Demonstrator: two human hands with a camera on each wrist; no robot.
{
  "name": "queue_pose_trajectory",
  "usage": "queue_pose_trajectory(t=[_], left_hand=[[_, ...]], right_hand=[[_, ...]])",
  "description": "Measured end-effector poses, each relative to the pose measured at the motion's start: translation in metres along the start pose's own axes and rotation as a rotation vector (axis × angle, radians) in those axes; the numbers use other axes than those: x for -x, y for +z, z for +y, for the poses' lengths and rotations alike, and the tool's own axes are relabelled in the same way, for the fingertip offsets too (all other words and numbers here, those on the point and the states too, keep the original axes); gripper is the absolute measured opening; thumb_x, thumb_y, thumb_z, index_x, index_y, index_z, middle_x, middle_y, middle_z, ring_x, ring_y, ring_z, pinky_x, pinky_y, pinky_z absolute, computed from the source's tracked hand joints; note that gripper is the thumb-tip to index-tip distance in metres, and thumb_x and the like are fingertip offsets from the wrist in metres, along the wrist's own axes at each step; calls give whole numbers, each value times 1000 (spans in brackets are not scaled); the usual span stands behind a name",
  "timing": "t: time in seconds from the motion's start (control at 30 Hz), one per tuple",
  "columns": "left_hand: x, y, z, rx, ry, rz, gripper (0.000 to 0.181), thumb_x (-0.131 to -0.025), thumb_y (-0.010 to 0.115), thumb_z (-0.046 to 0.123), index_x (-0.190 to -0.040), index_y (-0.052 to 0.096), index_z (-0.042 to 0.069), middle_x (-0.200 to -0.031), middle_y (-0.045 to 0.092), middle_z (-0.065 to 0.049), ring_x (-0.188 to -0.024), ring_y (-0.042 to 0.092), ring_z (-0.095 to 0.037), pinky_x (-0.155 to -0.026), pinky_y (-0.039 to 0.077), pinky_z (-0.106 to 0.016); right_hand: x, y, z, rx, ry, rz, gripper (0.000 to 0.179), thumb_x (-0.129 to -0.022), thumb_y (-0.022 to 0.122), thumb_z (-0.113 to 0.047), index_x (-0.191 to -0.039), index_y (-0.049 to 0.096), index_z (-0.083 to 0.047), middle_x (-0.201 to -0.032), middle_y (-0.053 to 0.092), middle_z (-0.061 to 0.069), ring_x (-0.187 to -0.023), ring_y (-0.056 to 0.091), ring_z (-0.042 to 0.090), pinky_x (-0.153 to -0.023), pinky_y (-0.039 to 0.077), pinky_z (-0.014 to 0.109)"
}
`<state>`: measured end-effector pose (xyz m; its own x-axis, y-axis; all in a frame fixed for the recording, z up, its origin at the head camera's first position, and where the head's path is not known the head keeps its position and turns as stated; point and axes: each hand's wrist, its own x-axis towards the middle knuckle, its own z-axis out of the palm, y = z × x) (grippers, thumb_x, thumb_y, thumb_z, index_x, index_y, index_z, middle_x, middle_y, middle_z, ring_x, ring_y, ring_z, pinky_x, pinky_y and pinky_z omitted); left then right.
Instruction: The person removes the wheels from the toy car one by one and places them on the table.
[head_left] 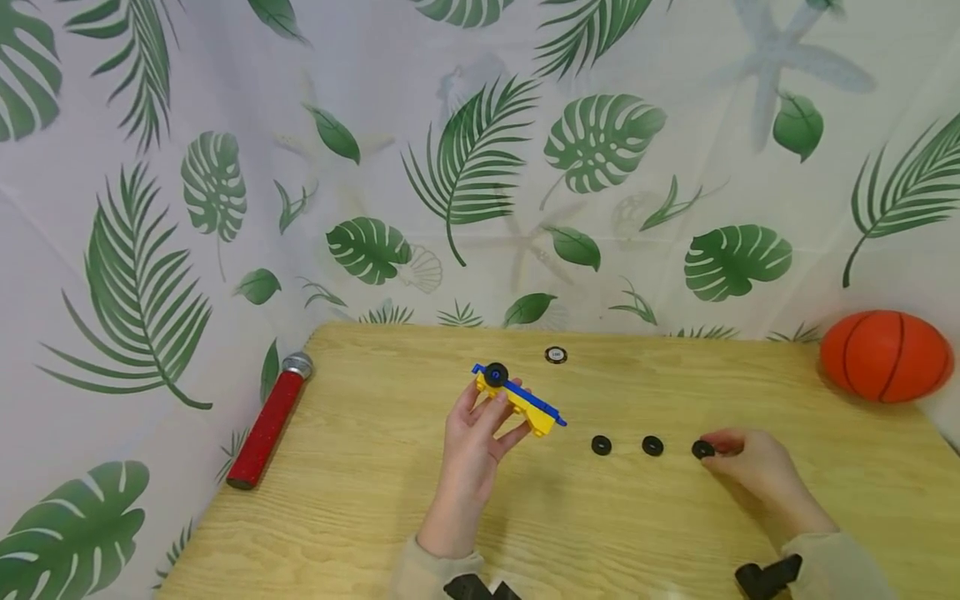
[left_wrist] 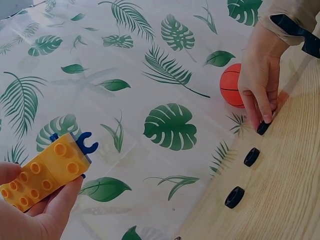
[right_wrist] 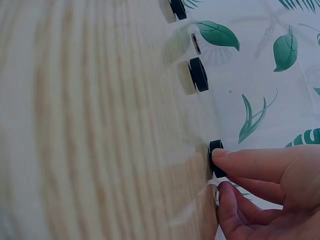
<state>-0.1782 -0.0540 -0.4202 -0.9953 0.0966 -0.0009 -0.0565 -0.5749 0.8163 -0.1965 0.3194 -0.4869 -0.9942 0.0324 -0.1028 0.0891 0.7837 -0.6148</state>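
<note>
Raised above the table, my left hand (head_left: 474, 429) grips a yellow and blue toy car base (head_left: 531, 407) between thumb and fingers. One black wheel (head_left: 496, 375) is fitted near its left end. In the left wrist view, the yellow studded face of the toy (left_wrist: 46, 172) and a blue hook at its end show. To the right, my right hand (head_left: 761, 468) pinches a small black tyre (head_left: 702, 450) at the tabletop. Two more black tyres, a middle one (head_left: 652, 446) and a left one (head_left: 602, 445), lie flat in a row with it.
A black and white round chip (head_left: 556, 355) lies near the table's back edge. On the left is a red microphone (head_left: 264, 429) with a silver head. An orange ball (head_left: 887, 357) sits at the back right. Behind the wooden table (head_left: 360, 517) hangs a leaf-patterned cloth (head_left: 495, 275).
</note>
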Motion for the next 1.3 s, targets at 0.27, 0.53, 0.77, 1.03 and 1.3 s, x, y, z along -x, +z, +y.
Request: queue_pose_trajectory(t=[0.27,0.53,0.77,1.03,1.3], left_hand=[[-3,1,2,-14,8,-15,46,-99,59,13,-143,45,8,-127,67,-11,-106,67,-18,-93,57,-47],[-2,0,1,-46,4,-29,51,-99,61,16,-147,42,9,-133,63,-16,-105,66,-17,-91,58,-44],[0,0,1,-74,0,-56,52,-99,61,17,-148,41,12,-133,62,-15,-107,65,-17,-89,58,-41],[2,1,2,-101,-30,-75,49,-101,58,20,-147,44,12,-131,65,-9,-101,64,-13,-84,57,-35],[2,1,1,-108,-32,-105,51,-101,59,21,-148,41,13,-132,65,-7,-98,61,-14,-81,56,-33]], right_hand=[[-3,-4,-1,25,-29,4,46,-85,75,-15,-123,63,8,-106,67,24,-93,63,31,-77,52,41],[2,-12,-5,8,-67,-1,46,-98,61,-21,-133,55,8,-113,64,28,-103,62,43,-68,54,33],[11,-11,-26,-66,-49,98,54,-104,47,-38,-138,53,3,-115,65,27,-84,67,21,-64,54,26],[19,-10,-61,-193,-121,189,51,-106,43,-36,-133,56,7,-107,67,26,-70,62,1,-62,56,22],[27,-9,-88,-248,-189,210,45,-106,46,-32,-127,59,6,-96,68,13,-70,59,1,-61,56,23]])
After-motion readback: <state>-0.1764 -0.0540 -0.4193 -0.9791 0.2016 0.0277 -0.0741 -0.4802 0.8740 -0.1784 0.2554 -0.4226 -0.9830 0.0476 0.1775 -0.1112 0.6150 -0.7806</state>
